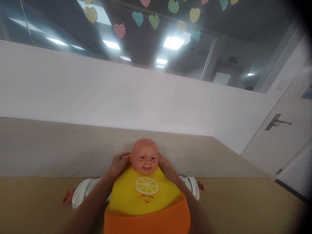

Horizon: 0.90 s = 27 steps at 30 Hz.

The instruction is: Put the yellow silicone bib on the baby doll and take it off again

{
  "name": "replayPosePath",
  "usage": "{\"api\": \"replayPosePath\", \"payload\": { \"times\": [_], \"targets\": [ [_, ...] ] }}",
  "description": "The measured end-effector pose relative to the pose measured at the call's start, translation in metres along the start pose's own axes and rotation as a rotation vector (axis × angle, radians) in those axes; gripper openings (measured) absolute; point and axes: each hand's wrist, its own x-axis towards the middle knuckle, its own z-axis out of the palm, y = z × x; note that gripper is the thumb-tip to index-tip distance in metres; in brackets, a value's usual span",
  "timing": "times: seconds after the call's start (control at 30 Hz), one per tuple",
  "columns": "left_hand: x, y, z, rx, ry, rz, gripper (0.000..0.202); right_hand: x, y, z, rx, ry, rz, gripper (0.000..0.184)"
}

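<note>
A baby doll lies face up on the wooden table, its arms in white sleeves spread to both sides. Over its chest lies a yellow bib with a lemon slice and a smiling face, and an orange pocket along the bottom. My left hand is at the left side of the doll's neck, fingers bent around the bib's neck strap. On the other side, my right hand reaches behind the neck, its fingers hidden by the doll's head.
The table runs up to a white wall. Above it is a glass window with heart-shaped paper notes. A door with a metal handle stands at the right.
</note>
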Motion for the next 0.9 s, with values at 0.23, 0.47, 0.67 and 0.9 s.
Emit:
{"api": "replayPosePath", "payload": {
  "times": [0.23,0.47,0.67,0.9],
  "targets": [
    [0.0,0.0,-0.002,0.029,0.043,0.039,0.019,-0.007,-0.002,0.0,0.011,-0.015,-0.028,0.042],
    [0.007,-0.012,-0.003,-0.055,-0.063,0.01,0.021,-0.009,0.019,0.001,0.064,-0.015,0.02,0.042],
    [0.005,-0.01,-0.002,-0.093,-0.03,-0.005,0.016,-0.005,0.007,0.003,0.115,-0.005,0.036,0.039],
    [0.003,-0.01,-0.004,-0.168,-0.024,-0.041,0.019,-0.005,0.007,0.004,0.06,0.002,0.062,0.047]
  ]
}}
